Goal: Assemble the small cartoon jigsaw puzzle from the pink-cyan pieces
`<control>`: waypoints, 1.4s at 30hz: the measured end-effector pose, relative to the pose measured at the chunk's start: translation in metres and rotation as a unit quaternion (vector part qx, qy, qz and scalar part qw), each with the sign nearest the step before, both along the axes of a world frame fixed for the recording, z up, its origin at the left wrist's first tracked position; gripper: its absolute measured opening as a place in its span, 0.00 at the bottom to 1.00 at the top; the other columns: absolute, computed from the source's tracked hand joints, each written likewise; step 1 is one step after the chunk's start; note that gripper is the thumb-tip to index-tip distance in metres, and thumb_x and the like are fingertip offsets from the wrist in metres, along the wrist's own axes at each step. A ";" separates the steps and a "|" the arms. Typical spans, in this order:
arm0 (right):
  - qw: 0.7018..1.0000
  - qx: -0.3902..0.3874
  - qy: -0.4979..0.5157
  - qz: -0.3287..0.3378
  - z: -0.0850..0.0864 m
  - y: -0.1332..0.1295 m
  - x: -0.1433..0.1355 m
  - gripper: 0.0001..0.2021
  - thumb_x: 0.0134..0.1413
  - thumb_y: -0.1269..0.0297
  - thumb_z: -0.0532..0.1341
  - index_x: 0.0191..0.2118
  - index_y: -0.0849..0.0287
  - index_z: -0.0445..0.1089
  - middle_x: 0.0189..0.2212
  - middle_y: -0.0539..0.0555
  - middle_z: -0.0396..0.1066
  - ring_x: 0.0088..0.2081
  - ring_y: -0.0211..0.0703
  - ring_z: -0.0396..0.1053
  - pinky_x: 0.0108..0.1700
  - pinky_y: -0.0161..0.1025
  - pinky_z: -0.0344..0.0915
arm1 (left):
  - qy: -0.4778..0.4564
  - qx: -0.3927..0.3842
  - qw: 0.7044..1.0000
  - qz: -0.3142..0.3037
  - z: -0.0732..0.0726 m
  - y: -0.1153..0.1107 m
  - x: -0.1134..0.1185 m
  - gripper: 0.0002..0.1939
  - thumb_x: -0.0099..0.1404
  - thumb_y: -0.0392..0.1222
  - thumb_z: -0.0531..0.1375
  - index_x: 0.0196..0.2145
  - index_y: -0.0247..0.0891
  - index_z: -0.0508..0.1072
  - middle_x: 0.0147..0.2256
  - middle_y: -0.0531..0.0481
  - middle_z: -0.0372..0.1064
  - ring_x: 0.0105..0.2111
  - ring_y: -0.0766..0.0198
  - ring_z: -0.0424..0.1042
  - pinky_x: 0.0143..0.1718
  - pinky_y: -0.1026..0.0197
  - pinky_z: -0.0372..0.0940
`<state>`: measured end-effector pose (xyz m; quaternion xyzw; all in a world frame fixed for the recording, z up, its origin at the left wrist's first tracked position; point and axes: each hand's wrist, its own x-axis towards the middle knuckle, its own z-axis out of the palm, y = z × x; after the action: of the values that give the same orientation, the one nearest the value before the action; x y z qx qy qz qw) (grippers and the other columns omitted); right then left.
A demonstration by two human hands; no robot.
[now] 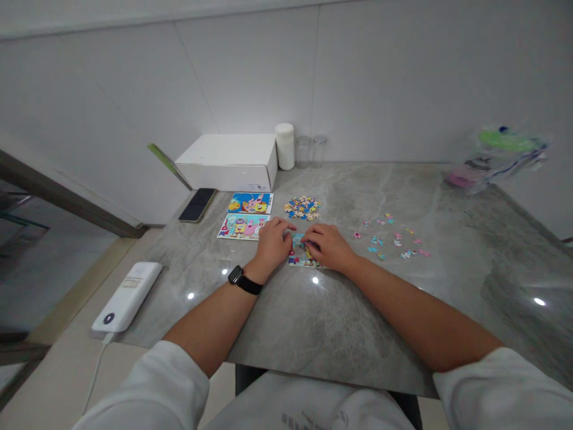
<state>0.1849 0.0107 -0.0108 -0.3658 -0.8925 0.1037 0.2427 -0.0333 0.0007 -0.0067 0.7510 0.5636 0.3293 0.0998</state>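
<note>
A partly joined jigsaw puzzle [295, 261] with a colourful cartoon picture lies flat on the table in front of me. At its left edge is my left hand [274, 243], wearing a black watch; its fingers are bent loosely, thumb apart, with nothing visible in them. Over the puzzle's right part, my right hand [332, 246] has thumb and fingertips brought together, pointing down; whatever they hold is hidden. Loose puzzle pieces [397, 242] are scattered to the right. A heap of puzzle pieces [302, 207] sits just beyond my hands. Two cartoon picture cards [239, 227] [250, 203] lie to the left.
On the grey table [340, 322] stand a white box [228, 155], a white bottle [285, 147] and two clear glasses [303, 151]. A phone [197, 205] lies at the left. A power bank [128, 297] with a cable sits near the left edge; a plastic bag [487, 161] is at right.
</note>
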 end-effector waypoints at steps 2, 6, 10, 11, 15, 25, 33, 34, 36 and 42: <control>1.000 0.002 0.014 -0.001 0.001 0.000 0.000 0.10 0.63 0.71 0.63 0.46 0.55 0.79 0.45 0.56 0.77 0.48 0.49 0.71 0.52 0.46 0.61 | 0.004 -0.005 1.000 0.000 0.001 -0.001 0.001 0.13 0.65 0.30 0.60 0.43 0.42 0.81 0.44 0.46 0.75 0.49 0.52 0.74 0.54 0.48 0.68; 0.999 -0.004 0.047 -0.017 0.003 -0.001 -0.001 0.09 0.61 0.73 0.62 0.44 0.55 0.76 0.44 0.56 0.76 0.48 0.50 0.71 0.52 0.45 0.62 | -0.009 0.001 1.000 -0.024 0.003 -0.002 0.004 0.14 0.66 0.30 0.58 0.45 0.42 0.80 0.45 0.45 0.76 0.50 0.52 0.74 0.55 0.48 0.68; 0.992 -0.020 0.120 -0.039 0.009 -0.003 -0.004 0.08 0.58 0.74 0.59 0.40 0.56 0.72 0.40 0.56 0.74 0.45 0.49 0.70 0.49 0.44 0.63 | -0.040 0.011 0.998 -0.050 0.006 -0.004 0.005 0.14 0.68 0.30 0.56 0.45 0.41 0.79 0.45 0.45 0.75 0.49 0.54 0.74 0.52 0.50 0.69; 0.988 -0.026 0.145 -0.044 0.012 -0.004 -0.004 0.07 0.57 0.74 0.59 0.39 0.56 0.71 0.39 0.56 0.73 0.43 0.48 0.69 0.49 0.44 0.64 | -0.046 0.012 0.997 -0.053 0.006 -0.004 0.006 0.14 0.68 0.31 0.56 0.46 0.41 0.78 0.45 0.46 0.75 0.48 0.54 0.74 0.51 0.50 0.69; 0.956 -0.072 0.272 -0.083 0.039 -0.001 0.003 0.04 0.55 0.71 0.59 0.35 0.55 0.67 0.34 0.51 0.71 0.37 0.43 0.68 0.44 0.41 0.64 | -0.059 0.023 0.996 -0.062 0.005 -0.004 0.006 0.15 0.68 0.32 0.57 0.48 0.41 0.78 0.46 0.45 0.73 0.46 0.55 0.73 0.50 0.51 0.70; 0.892 -0.056 0.386 -0.227 0.134 0.023 0.114 0.07 0.56 0.61 0.66 0.40 0.54 0.70 0.33 0.48 0.70 0.36 0.40 0.69 0.42 0.39 0.67 | -0.083 0.042 0.995 -0.036 0.003 -0.004 0.007 0.17 0.68 0.35 0.59 0.54 0.42 0.75 0.52 0.42 0.66 0.46 0.56 0.71 0.48 0.51 0.71; 0.931 -0.053 0.173 -0.316 0.150 0.016 0.167 0.10 0.62 0.53 0.66 0.41 0.53 0.77 0.36 0.53 0.78 0.38 0.45 0.73 0.42 0.42 0.70 | -0.081 0.031 0.995 -0.043 0.001 -0.002 0.006 0.17 0.68 0.36 0.59 0.53 0.42 0.75 0.50 0.44 0.67 0.41 0.57 0.70 0.48 0.51 0.70; 0.934 -0.056 0.120 -0.333 0.147 0.019 0.170 0.10 0.62 0.53 0.66 0.41 0.53 0.77 0.36 0.54 0.79 0.39 0.47 0.74 0.43 0.43 0.71 | -0.079 0.029 0.996 -0.042 0.001 -0.002 0.006 0.17 0.68 0.36 0.59 0.53 0.42 0.75 0.50 0.44 0.67 0.41 0.57 0.70 0.48 0.51 0.70; 0.926 -0.070 0.005 -0.371 0.137 0.026 0.175 0.09 0.62 0.55 0.66 0.40 0.54 0.79 0.38 0.56 0.81 0.40 0.49 0.76 0.45 0.44 0.71 | -0.075 0.025 0.996 -0.040 0.001 -0.003 0.006 0.17 0.68 0.37 0.59 0.54 0.42 0.75 0.50 0.44 0.67 0.41 0.57 0.70 0.48 0.50 0.70; 0.869 -0.152 -0.214 -0.419 0.111 0.047 0.186 0.09 0.62 0.60 0.66 0.44 0.55 0.82 0.46 0.60 0.82 0.48 0.54 0.78 0.50 0.44 0.70 | -0.071 0.026 0.996 -0.044 0.002 -0.004 0.006 0.17 0.68 0.37 0.59 0.53 0.42 0.76 0.50 0.44 0.68 0.43 0.56 0.71 0.48 0.51 0.70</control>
<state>0.3707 0.0573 0.1002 -0.7512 -0.6585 0.0453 0.0079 -0.0271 -0.0028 -0.0043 0.7519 0.5133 0.3914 0.1345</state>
